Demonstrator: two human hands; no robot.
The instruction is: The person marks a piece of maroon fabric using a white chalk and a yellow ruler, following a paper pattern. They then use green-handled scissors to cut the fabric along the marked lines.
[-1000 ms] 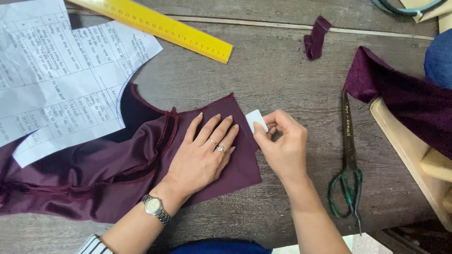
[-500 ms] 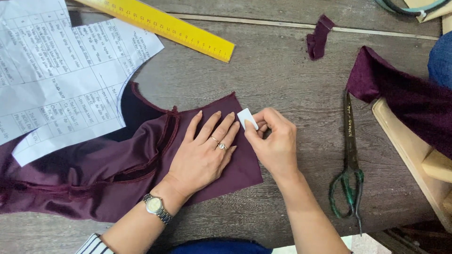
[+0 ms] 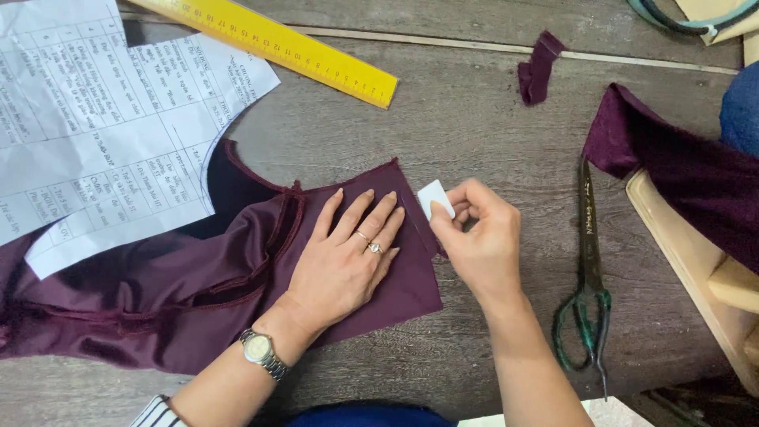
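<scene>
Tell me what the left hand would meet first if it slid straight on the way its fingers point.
The left hand lies flat on the maroon fabric, fingers aimed up-right. It would likely cross the fabric's upper edge onto bare wooden table; the yellow ruler seems to lie left of that line.

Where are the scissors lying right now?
In the head view, the scissors lie on the wooden table, right of the right hand, green handles toward the person.

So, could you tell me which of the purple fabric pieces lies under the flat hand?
The large purple piece beneath the left hand; the small scrap lies untouched.
</scene>
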